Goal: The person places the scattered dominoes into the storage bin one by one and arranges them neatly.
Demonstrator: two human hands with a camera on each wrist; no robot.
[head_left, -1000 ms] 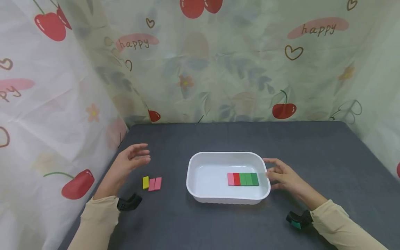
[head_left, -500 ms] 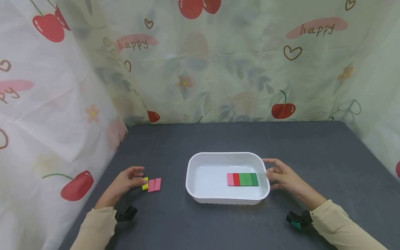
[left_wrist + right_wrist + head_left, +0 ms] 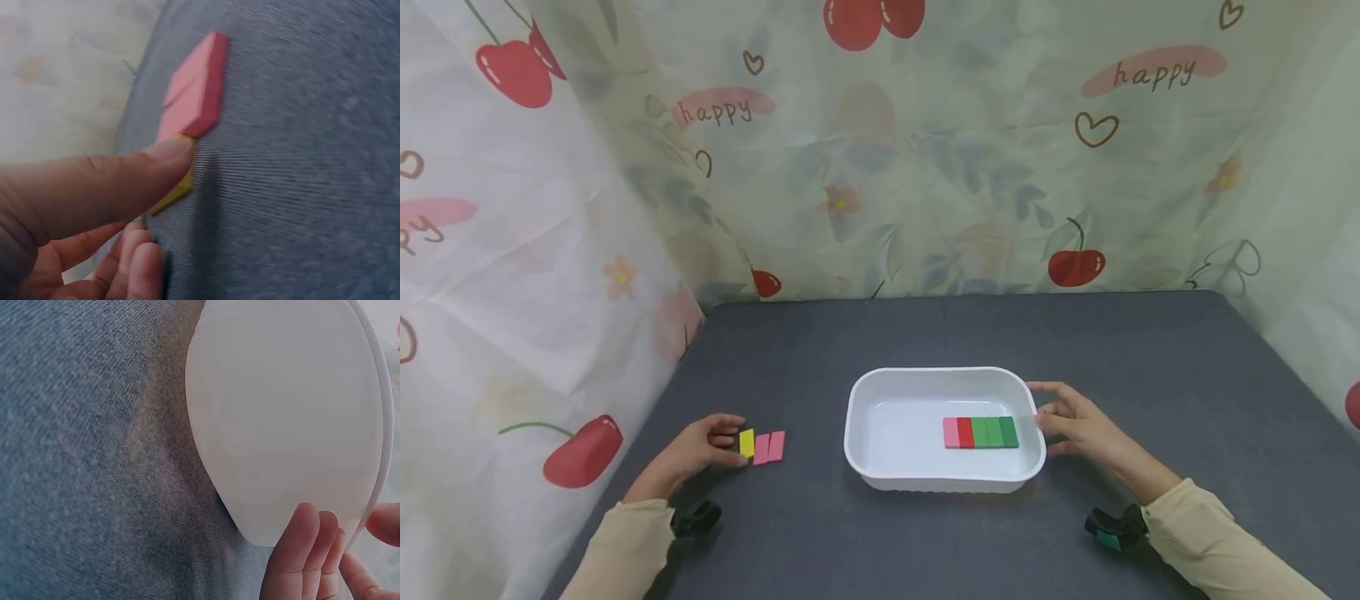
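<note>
In the head view my left hand (image 3: 709, 443) pinches a small yellow tile (image 3: 746, 443) at the table's left. Its thumb (image 3: 125, 178) covers part of that tile in the left wrist view. Two pink tiles (image 3: 768, 447) lie side by side just right of the yellow one. My right hand (image 3: 1078, 423) holds the right end of a white rectangular tray (image 3: 895, 483), fingers (image 3: 294, 550) against the outer wall and a fingertip over the rim. Inside the tray, toward its right side, a row of tiles lies flat: pink (image 3: 951, 432), red (image 3: 965, 432) and several green (image 3: 994, 432).
A dark grey cloth (image 3: 820, 542) covers the table. Behind and beside it hang pale curtains (image 3: 880, 167) printed with cherries, hearts and words. A black wrist device (image 3: 697, 520) sits on the left wrist, another (image 3: 1116, 527) on the right.
My left hand has come down and toward me from above the table, and its thumb and fingers have closed on the yellow tile. My right hand and the tray have stayed put.
</note>
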